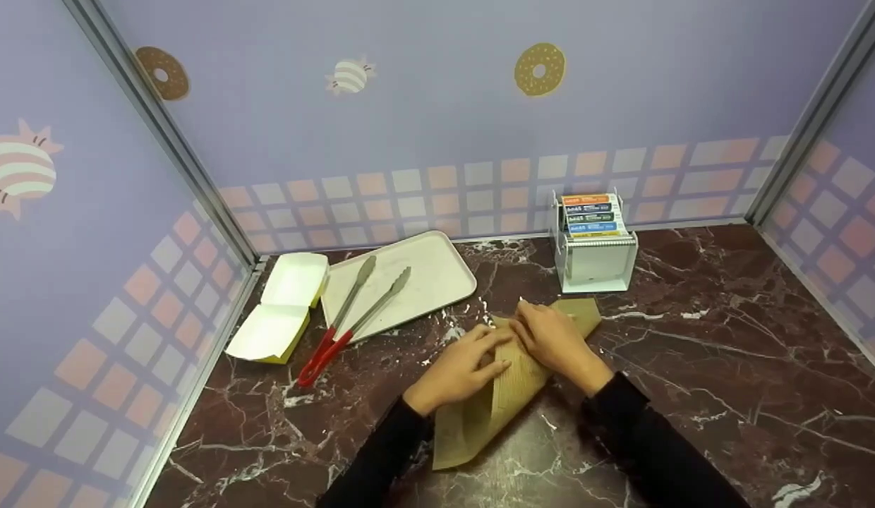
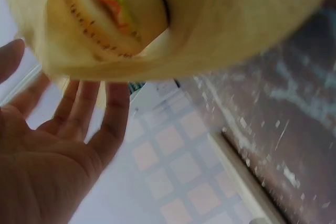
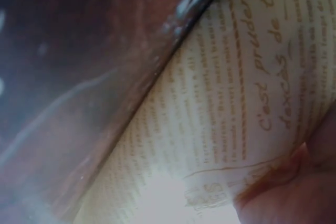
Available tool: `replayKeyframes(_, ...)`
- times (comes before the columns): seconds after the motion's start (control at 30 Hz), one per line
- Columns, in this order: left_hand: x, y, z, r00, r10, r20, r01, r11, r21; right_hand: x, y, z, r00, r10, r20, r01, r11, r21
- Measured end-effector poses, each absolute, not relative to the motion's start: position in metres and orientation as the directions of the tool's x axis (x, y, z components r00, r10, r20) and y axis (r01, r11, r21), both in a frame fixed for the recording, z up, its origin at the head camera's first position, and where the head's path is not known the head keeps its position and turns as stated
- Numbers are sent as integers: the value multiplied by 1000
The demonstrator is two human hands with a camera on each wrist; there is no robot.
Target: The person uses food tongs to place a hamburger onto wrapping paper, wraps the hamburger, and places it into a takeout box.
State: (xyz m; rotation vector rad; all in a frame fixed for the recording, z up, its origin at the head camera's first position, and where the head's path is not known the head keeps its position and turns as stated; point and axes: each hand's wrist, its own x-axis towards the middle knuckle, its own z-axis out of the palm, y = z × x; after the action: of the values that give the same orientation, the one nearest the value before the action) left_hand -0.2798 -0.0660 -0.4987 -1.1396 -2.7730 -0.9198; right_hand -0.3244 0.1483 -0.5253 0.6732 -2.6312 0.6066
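A sheet of tan printed wrapping paper (image 1: pixel 520 384) lies slantwise on the counter, folded over lengthwise. Inside its open near end, the left wrist view shows a seeded bun (image 2: pixel 86 32) with a green filling and zigzag red sauce. My left hand (image 1: pixel 455 370) rests at the paper's left edge, its fingers fairly straight and touching the paper, thumb apart. On the paper's upper part, my right hand (image 1: pixel 559 346) has bent fingers and pinches the folded layer. Close up, the right wrist view shows brown lettering on the paper (image 3: pixel 210 103) beside blurred fingers (image 3: pixel 294 192).
Red-handled tongs (image 1: pixel 349 321) lie partly across a white tray (image 1: pixel 441 275) at the back left. Left of it stands an open yellow-and-white box (image 1: pixel 272 330). A metal rack (image 1: pixel 598 261) of colourful packets stands at the back. Patterned walls (image 1: pixel 444 106) enclose the dark marbled counter (image 1: pixel 720 339).
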Motion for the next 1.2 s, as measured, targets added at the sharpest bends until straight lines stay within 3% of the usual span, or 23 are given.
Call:
replayKeyframes(0.27,-284,-67,-506,-776,614,144,562,571,598,-327,148,-525,-859,-346,376,-479,804,-353)
replayKeyframes(0.37,-285,-69,-507,-777,611,150,557,558,616,-327,149,-524,-817,-381,433,-533,787,-312)
replayKeyframes(0.53,-287,-71,-510,-782,609,128,549,577,605,-319,147,-523,-687,-524,504,-686,696,-212)
replayKeyframes(0.63,-288,-71,-513,-792,603,98,519,580,628,-309,145,-525,-668,-609,428,-721,673,-167)
replayKeyframes(0.77,-289,-73,-515,-801,593,89,510,594,622,-302,143,-528,-702,-641,311,-704,690,-167)
replayKeyframes(0.87,-286,-72,-515,-826,554,103,509,657,556,-301,143,-530,-728,-633,263,-683,701,-206)
replayKeyframes(1.0,-278,-65,-510,-847,496,191,531,767,361,-301,143,-531,-745,-629,223,-667,705,-242)
replayKeyframes(1.2,-262,-45,-498,-728,602,329,658,747,89,-301,146,-530,-740,-642,201,-672,706,-223)
